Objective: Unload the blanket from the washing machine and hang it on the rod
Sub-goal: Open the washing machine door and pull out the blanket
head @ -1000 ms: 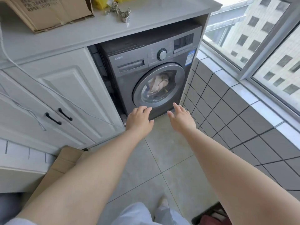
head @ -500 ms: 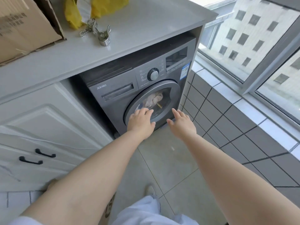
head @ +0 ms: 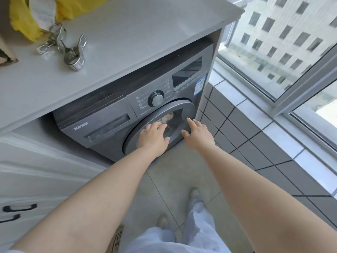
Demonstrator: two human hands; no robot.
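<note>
A grey front-loading washing machine [head: 109,125] stands under a white counter. Its round door [head: 187,109] is closed. Through the door glass a pale pinkish blanket [head: 168,116] shows inside the drum. My left hand [head: 153,135] reaches over the door glass with fingers stretched forward. My right hand [head: 197,133] is spread in front of the door's right rim, holding nothing. Whether either hand touches the door I cannot tell. No rod is in view.
The white counter [head: 136,42] above carries metal clips [head: 63,44], a yellow bag [head: 27,19] and a cardboard box corner [head: 5,55]. White cabinet doors [head: 36,179] stand left. A grey tiled wall [head: 255,143] and window [head: 282,42] are right.
I have stepped closer and the view has tilted down. Both hands have moved forward from in front of the machine's base up to the door.
</note>
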